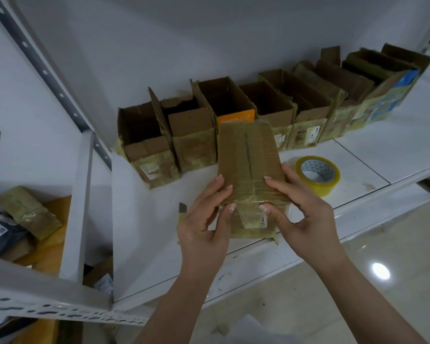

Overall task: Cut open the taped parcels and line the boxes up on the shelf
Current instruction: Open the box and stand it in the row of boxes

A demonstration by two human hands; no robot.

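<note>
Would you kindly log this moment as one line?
stage: parcel in hand | left hand: grips taped parcel | right hand: grips it too | cutter: on shelf | opened boxes: lined up

A roll of clear yellowish tape (317, 175) lies flat, its white core facing up. Behind everything stands a plain white wall (139, 40). On the left, a grey metal post (45, 70) with holes runs diagonally upward. Lower left, a dark plastic mail bag (0, 230) with a white label lies in a separate compartment. On the lower right, the glossy pale floor (358, 281) reflects one round lamp (381, 270).
</note>
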